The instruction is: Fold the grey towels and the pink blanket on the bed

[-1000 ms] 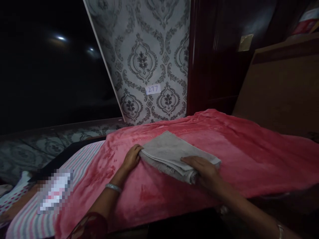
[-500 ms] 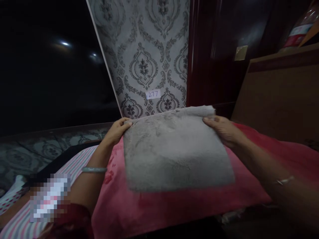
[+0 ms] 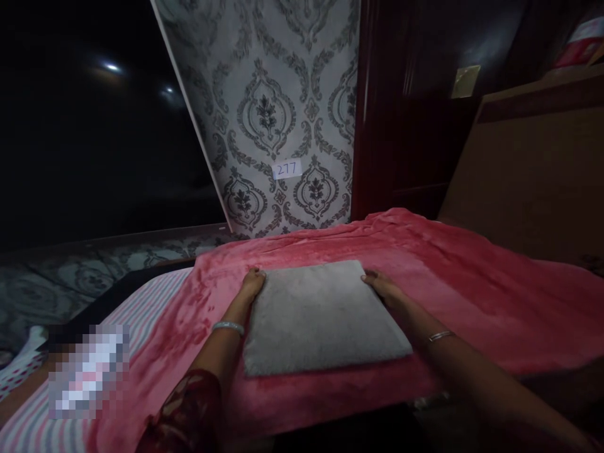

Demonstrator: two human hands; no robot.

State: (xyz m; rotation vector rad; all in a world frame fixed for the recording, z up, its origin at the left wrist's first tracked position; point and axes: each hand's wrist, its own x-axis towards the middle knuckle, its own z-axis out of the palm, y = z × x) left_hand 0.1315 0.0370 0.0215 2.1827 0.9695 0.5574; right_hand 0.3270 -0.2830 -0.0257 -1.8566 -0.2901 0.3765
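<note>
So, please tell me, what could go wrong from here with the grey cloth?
The left hand and right hand are at the far corners of the grey cloth; an uneven pull might skew it. The pink blanket beneath is wrinkled towards its far edge, so it could bunch if the cloth is dragged.

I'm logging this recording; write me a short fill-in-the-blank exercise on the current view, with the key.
1. The cloth between the two hands is ____ in colour.
2. The left hand is at the cloth's far left corner, the right hand near its far ____ corner.
3. The paper label on the wallpaper bears the number ____.
4. The fabric bordering the pink blanket at left is patterned with ____.

Missing words: grey; right; 277; stripes.
</note>
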